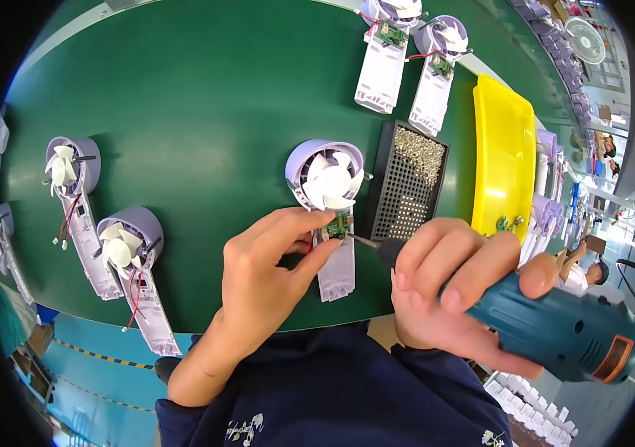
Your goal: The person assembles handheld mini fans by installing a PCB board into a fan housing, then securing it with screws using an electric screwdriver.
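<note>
A lilac handheld-fan half-shell (337, 272) with white blades lies in front of me, round head away from me. Between thumb and forefinger, my left hand (261, 261) grips a small green circuit board (339, 226) at the upper part of the shell's handle. My right hand (444, 287) is closed around a dark teal electric screwdriver (563, 328), held almost level. Its thin bit reaches left to the board's edge; whether it sits on a screw is too small to tell. Just right of the fan stands a black perforated tray (384, 175) of small silvery screws.
A yellow bin (487, 141) holding a few small boards stands at the right. Two fan shells with boards (381, 78) lie at the far side. Fan shells with loose red wires (135, 253) lie on the left of the green table (198, 89). Other people sit at the far right.
</note>
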A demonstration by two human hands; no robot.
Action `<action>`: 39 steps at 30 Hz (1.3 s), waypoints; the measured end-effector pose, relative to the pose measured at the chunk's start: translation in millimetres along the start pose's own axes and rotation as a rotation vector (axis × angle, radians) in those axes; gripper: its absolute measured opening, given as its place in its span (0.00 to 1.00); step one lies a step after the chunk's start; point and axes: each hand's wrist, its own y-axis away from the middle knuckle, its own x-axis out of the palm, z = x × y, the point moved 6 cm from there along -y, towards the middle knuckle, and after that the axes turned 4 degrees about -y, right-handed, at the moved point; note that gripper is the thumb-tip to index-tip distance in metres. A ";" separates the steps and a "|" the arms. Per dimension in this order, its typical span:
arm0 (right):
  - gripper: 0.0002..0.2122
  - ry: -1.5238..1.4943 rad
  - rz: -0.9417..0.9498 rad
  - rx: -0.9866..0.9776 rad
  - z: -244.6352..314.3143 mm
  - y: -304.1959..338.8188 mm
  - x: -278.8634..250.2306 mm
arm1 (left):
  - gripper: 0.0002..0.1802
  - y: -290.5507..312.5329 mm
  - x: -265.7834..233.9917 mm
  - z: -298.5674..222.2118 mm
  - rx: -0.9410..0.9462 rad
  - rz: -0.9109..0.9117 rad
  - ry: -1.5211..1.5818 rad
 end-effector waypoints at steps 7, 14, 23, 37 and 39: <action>0.35 0.014 0.021 0.048 -4.9 3.7 2.0 | 0.16 2.6 -3.2 -2.4 0.009 -0.003 -0.001; 0.34 0.035 0.034 0.043 -5.7 0.6 6.1 | 0.16 0.0 -5.7 -6.9 0.027 -0.015 -0.012; 0.33 0.152 0.174 -0.068 -3.3 16.0 21.2 | 0.17 5.6 -7.9 -2.0 -0.016 0.041 -0.021; 0.26 0.158 -0.409 0.333 26.4 38.1 -21.7 | 0.19 5.4 -14.1 -4.0 -0.028 0.027 0.268; 0.22 0.321 -0.455 0.675 9.9 66.6 -28.5 | 0.19 9.4 -16.4 -6.3 0.067 0.004 0.302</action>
